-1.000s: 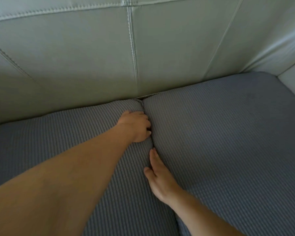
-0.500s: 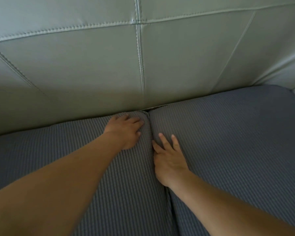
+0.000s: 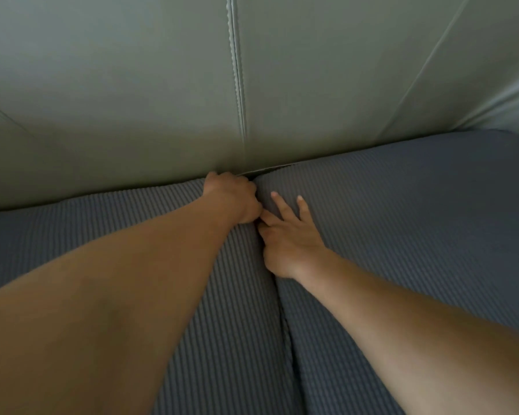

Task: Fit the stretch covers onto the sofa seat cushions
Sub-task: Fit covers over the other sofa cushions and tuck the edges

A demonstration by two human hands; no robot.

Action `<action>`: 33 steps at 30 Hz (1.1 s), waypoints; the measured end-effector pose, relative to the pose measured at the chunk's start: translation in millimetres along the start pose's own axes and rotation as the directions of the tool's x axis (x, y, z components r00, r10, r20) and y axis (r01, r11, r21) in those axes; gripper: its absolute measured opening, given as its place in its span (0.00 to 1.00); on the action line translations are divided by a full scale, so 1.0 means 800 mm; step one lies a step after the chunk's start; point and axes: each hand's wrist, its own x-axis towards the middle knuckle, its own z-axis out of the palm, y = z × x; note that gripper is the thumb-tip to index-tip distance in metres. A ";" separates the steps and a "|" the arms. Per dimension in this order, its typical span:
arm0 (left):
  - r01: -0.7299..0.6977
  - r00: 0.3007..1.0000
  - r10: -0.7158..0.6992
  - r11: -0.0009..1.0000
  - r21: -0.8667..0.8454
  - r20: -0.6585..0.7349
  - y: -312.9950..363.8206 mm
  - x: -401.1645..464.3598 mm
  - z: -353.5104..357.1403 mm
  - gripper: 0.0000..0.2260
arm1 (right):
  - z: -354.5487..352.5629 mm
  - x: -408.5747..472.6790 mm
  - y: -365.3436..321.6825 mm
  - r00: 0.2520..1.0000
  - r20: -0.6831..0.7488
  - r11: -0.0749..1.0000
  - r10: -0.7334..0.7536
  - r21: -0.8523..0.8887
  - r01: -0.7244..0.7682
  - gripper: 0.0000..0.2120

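Two seat cushions lie side by side, both in grey ribbed stretch covers: the left cushion (image 3: pixel 117 223) and the right cushion (image 3: pixel 417 220). My left hand (image 3: pixel 234 199) is at the left cushion's back inner corner. Its fingers curl over the cover's edge and disappear into the gap (image 3: pixel 282 310) between the cushions. My right hand (image 3: pixel 291 238) rests flat on the right cushion's inner edge with its fingers spread and straight. Its thumb side dips toward the gap and touches my left hand.
The pale grey-green leather backrest (image 3: pixel 132 85), with a vertical stitched seam (image 3: pixel 237 70), rises right behind the cushions. The sofa's side panel (image 3: pixel 516 97) closes off the far right corner.
Both hands have slid back along the gap toward the backrest. My left hand has reached the back corner and curled its fingers down. My right hand has moved up against it.
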 end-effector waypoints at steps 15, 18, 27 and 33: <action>-0.144 0.983 0.104 0.949 0.279 0.152 0.069 -0.100 0.024 0.47 | 0.037 -0.148 -0.028 0.970 0.093 0.960 -0.226 -0.146 0.238 0.31; -0.121 0.985 0.080 0.951 0.283 0.152 0.075 -0.106 0.015 0.45 | 0.027 -0.161 -0.019 0.964 0.089 0.954 -0.251 -0.148 0.262 0.28; -0.378 0.925 0.361 0.909 0.177 0.121 0.072 -0.165 0.039 0.24 | 0.042 -0.217 -0.040 0.934 0.237 0.891 -0.269 -0.306 0.334 0.25; -0.347 0.935 0.310 0.898 0.271 0.170 0.082 -0.158 0.049 0.21 | 0.041 -0.205 -0.055 0.930 0.303 0.856 -0.208 -0.403 0.322 0.25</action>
